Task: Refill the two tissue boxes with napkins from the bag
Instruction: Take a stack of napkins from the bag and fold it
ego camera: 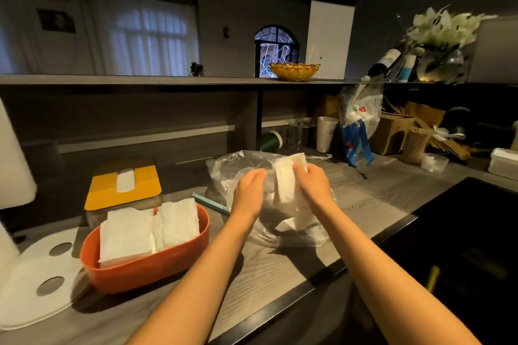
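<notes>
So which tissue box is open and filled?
The orange box nearest the camera, lidless with napkins showing; the yellow-lidded box behind it is closed.

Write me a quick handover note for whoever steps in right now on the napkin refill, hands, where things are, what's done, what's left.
Right hand: grips a stack of napkins lifted above the clear plastic bag.
Left hand: fingers straight, resting on the bag, steadying it.
Orange tissue box: front left on the counter, open, already holding two stacks of napkins.
Yellow-lidded box: behind the orange one, lid on, a napkin showing in its slot; how full it is cannot be seen.
Done: the orange box looks filled.
Left: place the stack in hand, probably into the yellow-lidded box, and close the orange box; more napkins remain in the bag.
</notes>
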`<state>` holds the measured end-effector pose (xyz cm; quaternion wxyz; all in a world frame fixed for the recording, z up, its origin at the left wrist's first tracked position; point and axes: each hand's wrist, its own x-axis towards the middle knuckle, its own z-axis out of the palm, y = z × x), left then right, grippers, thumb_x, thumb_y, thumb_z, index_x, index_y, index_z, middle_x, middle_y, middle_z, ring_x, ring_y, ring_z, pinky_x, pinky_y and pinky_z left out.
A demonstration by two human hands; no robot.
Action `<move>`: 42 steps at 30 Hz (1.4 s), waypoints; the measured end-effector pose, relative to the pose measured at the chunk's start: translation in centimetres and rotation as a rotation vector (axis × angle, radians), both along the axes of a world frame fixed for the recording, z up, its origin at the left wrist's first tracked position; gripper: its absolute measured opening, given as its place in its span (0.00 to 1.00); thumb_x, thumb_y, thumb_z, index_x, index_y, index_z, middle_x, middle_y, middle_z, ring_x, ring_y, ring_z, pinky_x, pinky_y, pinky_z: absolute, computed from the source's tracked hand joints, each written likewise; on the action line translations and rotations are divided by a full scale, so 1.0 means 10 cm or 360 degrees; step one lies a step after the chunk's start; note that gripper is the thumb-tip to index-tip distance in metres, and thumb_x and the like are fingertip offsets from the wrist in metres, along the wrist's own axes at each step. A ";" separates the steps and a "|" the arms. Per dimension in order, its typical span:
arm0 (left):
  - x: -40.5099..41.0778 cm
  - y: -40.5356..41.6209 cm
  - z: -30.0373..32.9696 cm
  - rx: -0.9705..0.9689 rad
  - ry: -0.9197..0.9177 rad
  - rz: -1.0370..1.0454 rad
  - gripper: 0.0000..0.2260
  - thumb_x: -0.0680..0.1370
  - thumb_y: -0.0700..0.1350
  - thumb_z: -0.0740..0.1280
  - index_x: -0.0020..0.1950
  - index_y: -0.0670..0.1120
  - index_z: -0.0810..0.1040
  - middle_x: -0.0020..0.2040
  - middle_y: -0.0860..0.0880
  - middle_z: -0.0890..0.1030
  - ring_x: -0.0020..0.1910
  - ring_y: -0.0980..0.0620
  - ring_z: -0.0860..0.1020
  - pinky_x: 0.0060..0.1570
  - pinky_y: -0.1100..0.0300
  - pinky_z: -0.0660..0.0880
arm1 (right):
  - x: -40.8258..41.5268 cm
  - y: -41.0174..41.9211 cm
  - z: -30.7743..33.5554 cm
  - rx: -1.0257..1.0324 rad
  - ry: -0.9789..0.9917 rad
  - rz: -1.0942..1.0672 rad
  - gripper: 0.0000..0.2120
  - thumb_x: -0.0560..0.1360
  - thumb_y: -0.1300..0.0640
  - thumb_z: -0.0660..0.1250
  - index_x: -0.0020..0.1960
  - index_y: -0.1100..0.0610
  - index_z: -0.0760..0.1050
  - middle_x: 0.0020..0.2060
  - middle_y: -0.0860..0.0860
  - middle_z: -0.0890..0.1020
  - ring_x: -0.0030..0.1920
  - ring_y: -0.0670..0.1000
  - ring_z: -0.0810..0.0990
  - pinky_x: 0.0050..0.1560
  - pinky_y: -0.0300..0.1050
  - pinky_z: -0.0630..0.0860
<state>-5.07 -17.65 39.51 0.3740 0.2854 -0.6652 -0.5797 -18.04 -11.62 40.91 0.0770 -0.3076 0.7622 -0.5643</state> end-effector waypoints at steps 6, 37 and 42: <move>0.30 0.17 0.00 0.0199 0.0034 -0.0087 0.08 0.84 0.48 0.58 0.49 0.55 0.76 0.51 0.51 0.78 0.55 0.51 0.77 0.60 0.53 0.73 | 0.23 0.03 -0.05 0.0169 -0.0021 0.0161 0.15 0.82 0.55 0.59 0.54 0.66 0.78 0.43 0.58 0.79 0.42 0.53 0.74 0.43 0.45 0.67; 1.74 0.78 -0.30 0.0243 0.0078 0.0156 0.09 0.81 0.39 0.64 0.57 0.50 0.80 0.50 0.49 0.86 0.47 0.54 0.85 0.49 0.56 0.82 | 1.98 0.47 -0.48 -0.0473 -0.1005 0.0658 0.09 0.82 0.55 0.59 0.56 0.55 0.77 0.46 0.53 0.83 0.44 0.50 0.83 0.38 0.44 0.80; 2.12 0.86 -0.37 0.0324 0.0235 0.0243 0.11 0.81 0.37 0.64 0.56 0.51 0.80 0.47 0.51 0.87 0.48 0.52 0.85 0.45 0.57 0.81 | 2.18 0.53 -0.60 -0.0368 -0.0885 0.0990 0.09 0.79 0.57 0.65 0.57 0.57 0.79 0.50 0.56 0.85 0.49 0.55 0.85 0.48 0.50 0.81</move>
